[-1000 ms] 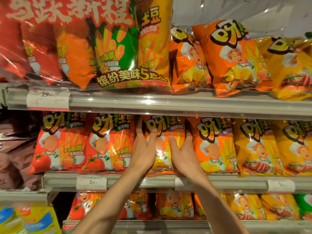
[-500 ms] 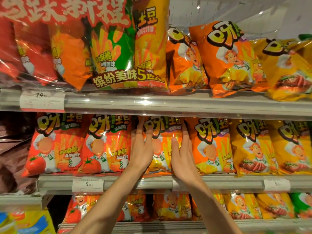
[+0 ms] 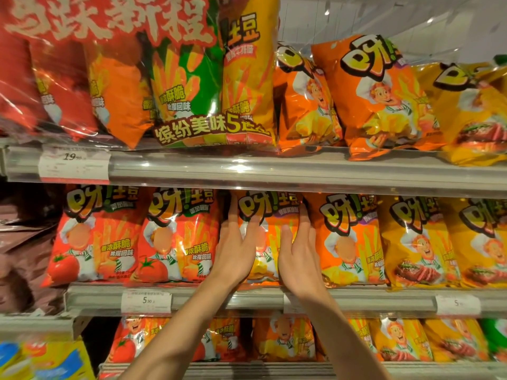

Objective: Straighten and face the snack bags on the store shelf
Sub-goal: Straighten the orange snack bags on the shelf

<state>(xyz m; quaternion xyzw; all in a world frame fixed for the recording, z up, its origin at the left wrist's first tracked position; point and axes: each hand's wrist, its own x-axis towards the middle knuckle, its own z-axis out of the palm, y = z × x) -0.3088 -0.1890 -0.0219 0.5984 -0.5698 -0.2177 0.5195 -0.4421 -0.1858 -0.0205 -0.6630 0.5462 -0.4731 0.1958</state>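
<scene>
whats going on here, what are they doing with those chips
A person is tidying a store shelf of snack bags. Both hands are on one orange bag in the middle shelf row: the left hand lies against its left side and the right hand against its right side, fingers straight and pointing up. The bag stands upright, front facing out, between a red tomato-flavour bag and another orange bag. On the shelf above, an orange bag leans crooked.
</scene>
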